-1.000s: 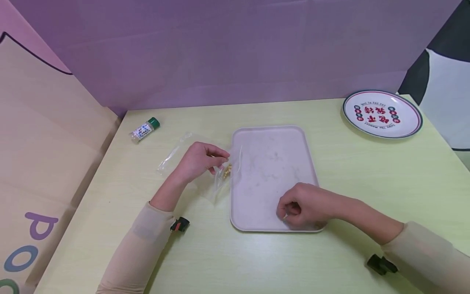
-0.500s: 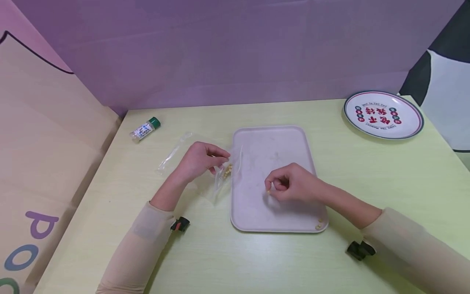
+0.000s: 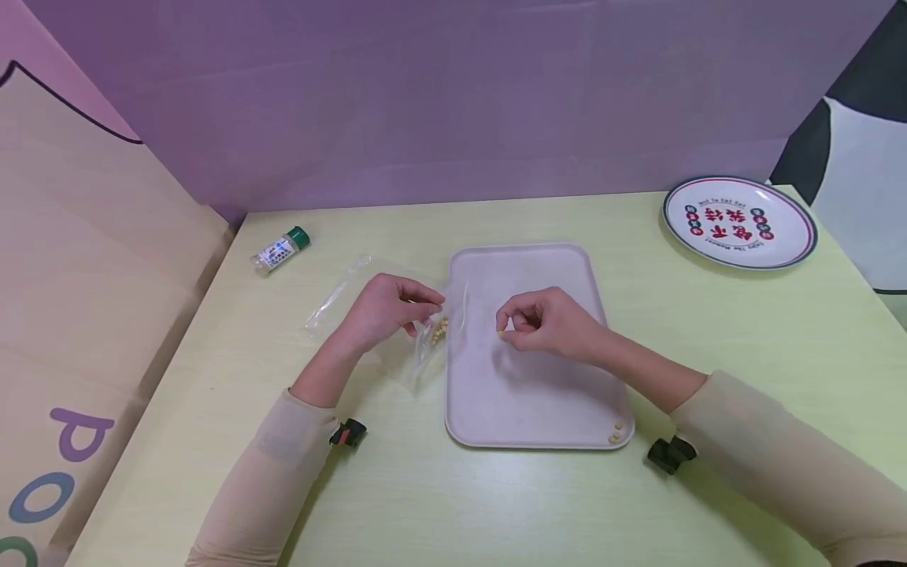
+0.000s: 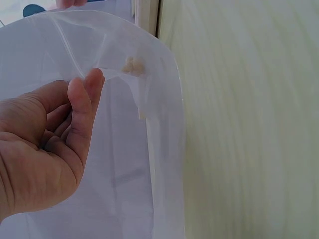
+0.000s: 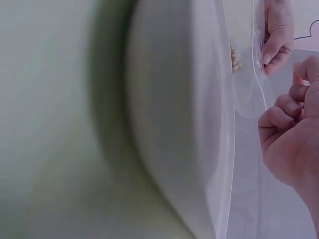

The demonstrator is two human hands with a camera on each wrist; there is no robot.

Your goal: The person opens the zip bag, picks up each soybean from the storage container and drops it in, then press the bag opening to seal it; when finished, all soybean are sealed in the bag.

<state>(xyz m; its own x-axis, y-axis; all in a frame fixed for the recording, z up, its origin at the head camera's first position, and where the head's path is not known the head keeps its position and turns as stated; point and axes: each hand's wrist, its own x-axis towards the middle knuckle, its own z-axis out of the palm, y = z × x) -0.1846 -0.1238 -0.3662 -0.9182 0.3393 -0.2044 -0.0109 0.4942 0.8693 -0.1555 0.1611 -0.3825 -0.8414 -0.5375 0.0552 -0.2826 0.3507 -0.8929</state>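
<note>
My left hand pinches the upper edge of a clear plastic bag between thumb and fingers. Several small yellowish beans lie together inside it; the left wrist view shows the bean cluster through the film. The bag's right part overlaps the left rim of a pale rectangular tray. Over the middle of that tray, my right hand has thumb and forefinger tips together on a tiny yellowish bean, its other fingers curled. A few loose beans sit in the tray's near right corner.
A small clear bottle with a green cap and printed label lies at the table's far left. Toward the far right is an oval plate with red lettering. A purple cloth hangs behind the table.
My right hand has left the tray's near right corner, moving up and left toward the bag with the bean, uncovering the loose beans. The left hand and bag have stayed in place.
</note>
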